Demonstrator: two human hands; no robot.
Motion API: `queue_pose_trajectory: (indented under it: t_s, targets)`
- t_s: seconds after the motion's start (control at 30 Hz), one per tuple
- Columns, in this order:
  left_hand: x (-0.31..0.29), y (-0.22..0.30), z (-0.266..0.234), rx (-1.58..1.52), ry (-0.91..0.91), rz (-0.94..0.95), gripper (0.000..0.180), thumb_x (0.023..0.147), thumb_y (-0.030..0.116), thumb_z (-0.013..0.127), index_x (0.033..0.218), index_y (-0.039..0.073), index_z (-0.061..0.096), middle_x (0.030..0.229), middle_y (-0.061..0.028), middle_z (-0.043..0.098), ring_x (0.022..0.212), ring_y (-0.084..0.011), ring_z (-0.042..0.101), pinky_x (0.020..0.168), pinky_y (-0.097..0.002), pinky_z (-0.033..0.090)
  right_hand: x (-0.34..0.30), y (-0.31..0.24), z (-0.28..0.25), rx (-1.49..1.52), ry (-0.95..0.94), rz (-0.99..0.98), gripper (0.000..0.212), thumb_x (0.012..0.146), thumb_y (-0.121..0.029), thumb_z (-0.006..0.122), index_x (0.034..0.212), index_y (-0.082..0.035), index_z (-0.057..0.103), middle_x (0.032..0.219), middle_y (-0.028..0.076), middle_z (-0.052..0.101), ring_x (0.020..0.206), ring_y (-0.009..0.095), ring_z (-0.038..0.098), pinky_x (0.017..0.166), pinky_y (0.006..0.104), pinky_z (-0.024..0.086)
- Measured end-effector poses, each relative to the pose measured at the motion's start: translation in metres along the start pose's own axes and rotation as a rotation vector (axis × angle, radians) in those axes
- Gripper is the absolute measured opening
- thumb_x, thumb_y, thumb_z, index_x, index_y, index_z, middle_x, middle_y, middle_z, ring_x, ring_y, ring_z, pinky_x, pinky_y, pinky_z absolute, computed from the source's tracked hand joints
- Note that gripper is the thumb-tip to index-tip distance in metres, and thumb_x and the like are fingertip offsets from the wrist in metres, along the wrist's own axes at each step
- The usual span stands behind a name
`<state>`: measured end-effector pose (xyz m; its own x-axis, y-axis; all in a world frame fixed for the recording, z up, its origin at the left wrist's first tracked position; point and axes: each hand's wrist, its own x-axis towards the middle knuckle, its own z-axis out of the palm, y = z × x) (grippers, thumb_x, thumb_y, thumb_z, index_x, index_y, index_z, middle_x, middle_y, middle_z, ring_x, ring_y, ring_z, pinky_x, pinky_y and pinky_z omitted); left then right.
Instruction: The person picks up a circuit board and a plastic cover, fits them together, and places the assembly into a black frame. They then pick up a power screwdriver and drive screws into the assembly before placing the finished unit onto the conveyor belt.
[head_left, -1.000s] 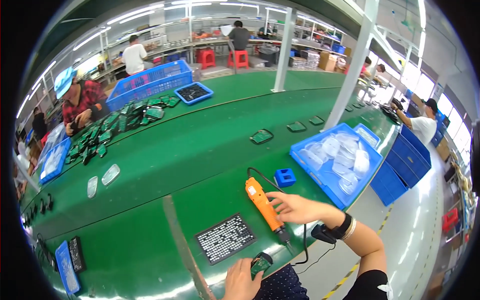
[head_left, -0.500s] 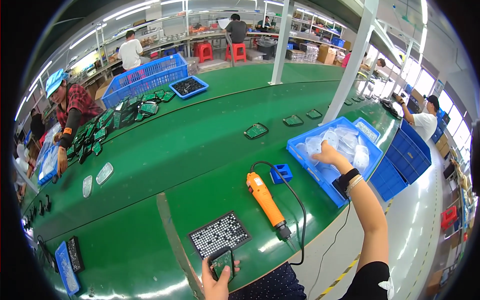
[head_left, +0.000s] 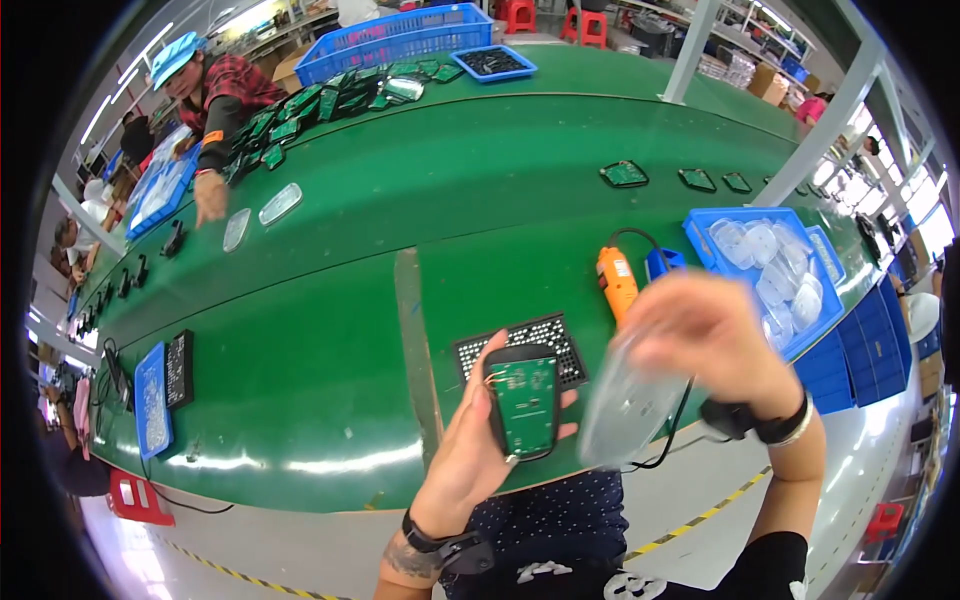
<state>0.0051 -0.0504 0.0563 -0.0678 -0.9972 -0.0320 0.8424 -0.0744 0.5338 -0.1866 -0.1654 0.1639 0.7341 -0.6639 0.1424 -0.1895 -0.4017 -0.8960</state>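
Note:
In my left hand (head_left: pixel 458 460) lies a black housing with a green circuit board (head_left: pixel 526 408) set in it, board side up, the fingers wrapped round its edges. A clear plastic cover (head_left: pixel 622 412) hangs from my right hand (head_left: pixel 708 325), just right of the housing and apart from it; hand and cover are both smeared by motion. Behind the housing, partly hidden, is a black perforated plate (head_left: pixel 560 338) filled with small light pieces. An orange electric screwdriver (head_left: pixel 616 282) lies beyond my right hand, which covers its front end.
A blue tray (head_left: pixel 698 226) of clear covers stands at the right, beside a blue holder (head_left: pixel 662 262). Circuit boards (head_left: pixel 624 174) line the far strip. At the far left, a co-worker's hand (head_left: pixel 210 196) is near two clear covers (head_left: pixel 280 204). A post (head_left: pixel 815 135) rises at the right.
My right hand has come out of the blue tray with a clear cover and moved left toward the housing. My left hand has raised the housing and turned its board upward. The view has shifted.

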Motion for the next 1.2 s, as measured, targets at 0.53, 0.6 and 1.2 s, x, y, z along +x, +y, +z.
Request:
queue_pose_trajectory:
  t_s: [0.53,0.6,1.2]
  targets:
    - [-0.019,0.004,0.012,0.134,-0.017,-0.088,0.08,0.076,-0.008,0.057,0.14,0.01,0.012,0.129,-0.0131,0.038,0.115,-0.0248,0.047,0.092,-0.0422,0.046,0.042,0.02,0.071,-0.116,-0.277,-0.351,0.017,0.072,0.0,0.069,0.088,0.0,0.063,0.086,0.008,0.065,0.075,0.018,0.059,0.063,0.0275,0.049]
    - [-0.019,0.001,0.009,0.183,-0.042,-0.066,0.077,0.078,-0.006,0.057,0.139,0.009,0.013,0.127,-0.0135,0.041,0.111,-0.0247,0.052,0.091,-0.0403,0.047,0.043,0.025,0.073,-0.159,-0.251,-0.455,0.02,0.07,-0.001,0.071,0.089,-0.001,0.063,0.087,0.007,0.064,0.075,0.018,0.057,0.065,0.0276,0.048]
    - [-0.027,-0.001,-0.007,0.425,0.031,0.031,0.056,0.079,-0.005,0.054,0.129,0.0,0.027,0.119,-0.0196,0.048,0.105,-0.0312,0.056,0.089,-0.0421,0.049,0.036,0.022,0.065,0.174,-0.364,0.263,0.031,0.07,-0.002,0.074,0.099,0.002,0.063,0.091,0.006,0.064,0.078,0.009,0.059,0.071,0.0237,0.048]
